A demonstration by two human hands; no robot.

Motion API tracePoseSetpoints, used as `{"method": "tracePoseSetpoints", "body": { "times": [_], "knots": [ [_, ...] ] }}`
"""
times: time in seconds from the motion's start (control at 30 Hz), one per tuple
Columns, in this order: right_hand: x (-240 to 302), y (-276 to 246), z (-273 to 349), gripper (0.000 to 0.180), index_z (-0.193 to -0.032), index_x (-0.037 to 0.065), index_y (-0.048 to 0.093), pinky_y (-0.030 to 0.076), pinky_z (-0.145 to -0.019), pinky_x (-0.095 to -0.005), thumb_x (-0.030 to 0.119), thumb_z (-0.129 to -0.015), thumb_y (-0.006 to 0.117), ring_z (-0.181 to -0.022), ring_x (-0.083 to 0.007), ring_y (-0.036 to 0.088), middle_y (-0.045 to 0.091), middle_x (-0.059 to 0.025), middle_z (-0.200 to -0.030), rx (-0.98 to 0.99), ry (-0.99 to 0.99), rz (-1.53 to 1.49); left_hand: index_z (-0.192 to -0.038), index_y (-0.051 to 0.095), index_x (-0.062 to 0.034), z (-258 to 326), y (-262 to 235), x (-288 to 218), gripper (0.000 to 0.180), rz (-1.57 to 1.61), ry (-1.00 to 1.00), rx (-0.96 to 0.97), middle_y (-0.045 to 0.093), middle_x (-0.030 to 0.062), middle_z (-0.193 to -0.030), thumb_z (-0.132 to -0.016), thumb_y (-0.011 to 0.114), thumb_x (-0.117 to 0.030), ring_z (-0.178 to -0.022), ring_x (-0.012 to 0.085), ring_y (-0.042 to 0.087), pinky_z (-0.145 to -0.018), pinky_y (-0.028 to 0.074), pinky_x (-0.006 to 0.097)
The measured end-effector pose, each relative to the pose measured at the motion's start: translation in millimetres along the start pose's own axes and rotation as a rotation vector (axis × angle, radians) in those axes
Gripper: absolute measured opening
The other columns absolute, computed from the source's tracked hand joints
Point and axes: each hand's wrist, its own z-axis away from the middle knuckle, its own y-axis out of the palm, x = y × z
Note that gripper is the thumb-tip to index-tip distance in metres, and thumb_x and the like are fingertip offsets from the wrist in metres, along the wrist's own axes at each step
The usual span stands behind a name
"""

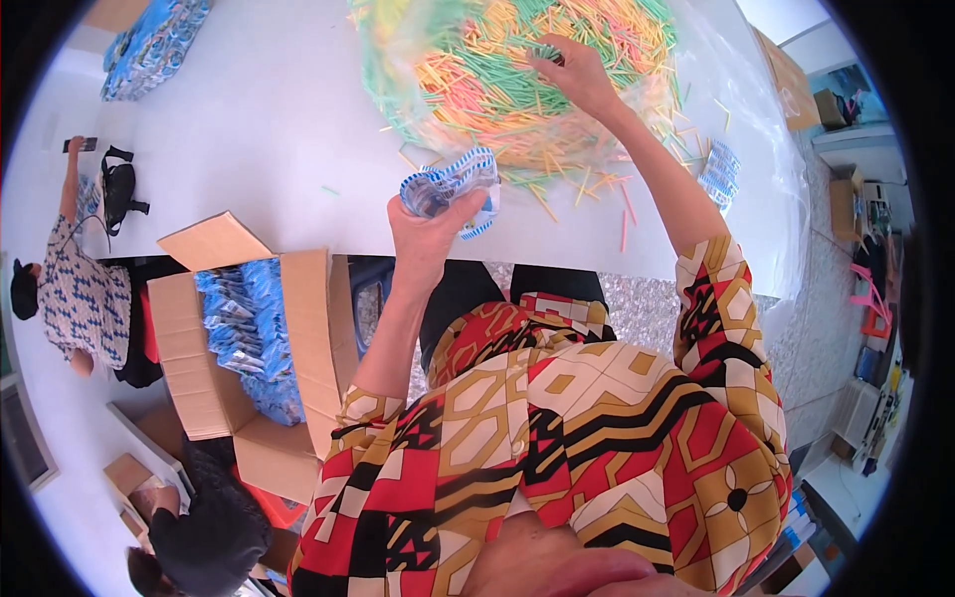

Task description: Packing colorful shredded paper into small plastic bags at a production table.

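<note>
My left hand (430, 231) grips a small clear plastic bag with a blue and white edge (450, 185), held open just above the near edge of the white table (279, 119). My right hand (574, 72) reaches forward into a big heap of thin coloured sticks (517, 60), green, yellow, pink and orange, lying on clear plastic sheet. Its fingers are closed on a few sticks at the top of the heap. Loose sticks (597, 189) lie scattered near the table edge.
An open cardboard box (298, 328) full of blue packets stands at my left below the table. More blue packets (154, 45) lie at the far left of the table, and a small stack (718, 174) at the right. Two other people (75, 289) sit at the left.
</note>
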Motion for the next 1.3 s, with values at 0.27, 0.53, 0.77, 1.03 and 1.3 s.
{"method": "tracePoseSetpoints", "body": {
  "times": [0.27,0.53,0.77,1.03,1.3],
  "knots": [
    [-6.4,-20.7,14.9,0.025,-0.101,0.004,0.062,0.043,-0.054,-0.0257,0.020,-0.082,0.065,-0.059,-0.0076,0.051,0.059,-0.0015,-0.068,0.046,-0.032,0.188,-0.091,0.066,0.0021,-4.1,11.8,1.7,0.020,-0.067,0.035,-0.005,0.066,0.0040,-0.083,-0.074,0.073,-0.005,-0.072,0.0075,0.059,-0.066,0.047,0.023],
    [105.5,-54.0,48.9,0.015,-0.097,-0.001,0.060,0.046,-0.066,-0.0241,0.009,-0.086,0.059,-0.072,-0.0099,0.057,0.060,-0.0012,-0.078,0.177,0.093,-0.537,-0.084,0.066,0.0011,-10.2,16.9,3.9,0.014,-0.135,0.053,-0.003,0.065,0.0019,-0.076,-0.074,0.073,-0.005,-0.066,0.0056,0.057,-0.060,0.046,0.021],
    [126.3,-50.8,73.9,0.011,-0.094,0.005,0.061,0.041,-0.060,-0.0204,0.012,-0.085,0.063,-0.069,-0.0042,0.051,0.061,0.0001,-0.085,0.314,0.029,-0.539,-0.083,0.067,0.0014,-13.1,27.0,6.1,0.014,-0.184,0.064,0.014,0.065,0.0017,-0.075,-0.073,0.073,-0.005,-0.066,0.0052,0.057,-0.060,0.045,0.020],
    [136.1,-33.1,83.5,0.014,-0.096,0.000,0.059,0.045,-0.064,-0.0235,0.007,-0.084,0.062,-0.072,-0.0088,0.054,0.059,-0.0019,-0.086,0.262,-0.331,-0.053,-0.085,0.068,-0.0003,-13.6,25.8,10.9,0.012,-0.224,0.113,0.005,0.066,0.0012,-0.075,-0.074,0.071,-0.004,-0.066,0.0045,0.057,-0.059,0.046,0.020],
    [135.2,-30.2,82.6,0.017,-0.099,0.000,0.059,0.045,-0.063,-0.0232,0.010,-0.085,0.062,-0.070,-0.0078,0.052,0.059,-0.0028,-0.083,0.332,-0.299,-0.015,-0.088,0.068,-0.0008,-21.4,29.4,12.0,0.014,-0.228,0.109,0.008,0.066,-0.0001,-0.075,-0.074,0.070,-0.005,-0.063,0.0045,0.057,-0.057,0.045,0.020]
  ]
}}
